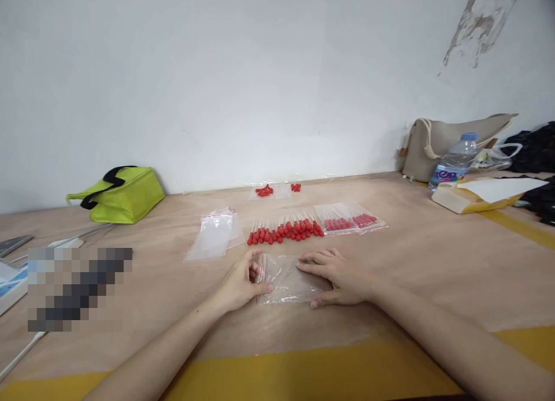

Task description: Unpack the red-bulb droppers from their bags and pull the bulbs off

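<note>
A clear zip-lock bag (286,285) lies flat on the table, its red-lined zip edge toward the left. My left hand (243,279) pinches that zip edge, with the thumb on top and the other fingers curled at the edge. Resting on the bag's right end, my right hand (336,277) has its fingers stretched out and the thumb apart. Just beyond lies a row of thin clear droppers with red bulbs (288,230). To its right, more red-bulbed droppers lie in clear bags (350,222). Flat clear zip-lock bags (212,236) lie left of the row.
Small red pieces (264,190) lie on clear plastic near the wall. A green bag (125,196) with black handles stands back left. At the right are a water bottle (453,161), a beige bag (422,152) and a yellow envelope (472,196). Yellow tape (260,378) runs along the front.
</note>
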Available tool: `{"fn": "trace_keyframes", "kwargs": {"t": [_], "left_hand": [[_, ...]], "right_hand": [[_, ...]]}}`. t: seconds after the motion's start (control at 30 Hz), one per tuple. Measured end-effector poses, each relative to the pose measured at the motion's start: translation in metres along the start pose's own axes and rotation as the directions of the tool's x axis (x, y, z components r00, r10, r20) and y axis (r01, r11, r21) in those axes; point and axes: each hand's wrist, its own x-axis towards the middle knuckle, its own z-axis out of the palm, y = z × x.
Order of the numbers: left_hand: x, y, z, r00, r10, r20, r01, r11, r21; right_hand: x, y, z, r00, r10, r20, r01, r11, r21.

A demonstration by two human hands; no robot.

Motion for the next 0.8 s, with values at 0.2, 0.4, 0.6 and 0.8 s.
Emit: {"fn": "trace_keyframes", "kwargs": {"t": [0.2,0.4,0.6,0.8], "left_hand": [[0.010,-0.003,-0.044,0.986,0.152,-0.070,-0.145,0.984,0.101],[0.055,-0.036,-0.143,0.956,0.234,-0.179,-0.041,0.705,0.708],[0.093,-0.070,-0.146,0.965,0.239,-0.109,-0.033,0.523,0.852],[0.095,-0.081,-0.134,0.933,0.315,-0.177,-0.016,0.525,0.851]], "right_hand": [[0.001,0.003,0.003,0.983,-0.057,-0.175,0.060,0.998,0.012],[-0.001,0.039,-0.012,0.809,0.182,-0.558,-0.277,0.957,-0.090],[-0.014,0.093,-0.024,0.782,0.317,-0.537,-0.469,0.866,-0.171],[-0.013,0.106,-0.022,0.787,0.303,-0.538,-0.461,0.867,-0.186]]}}
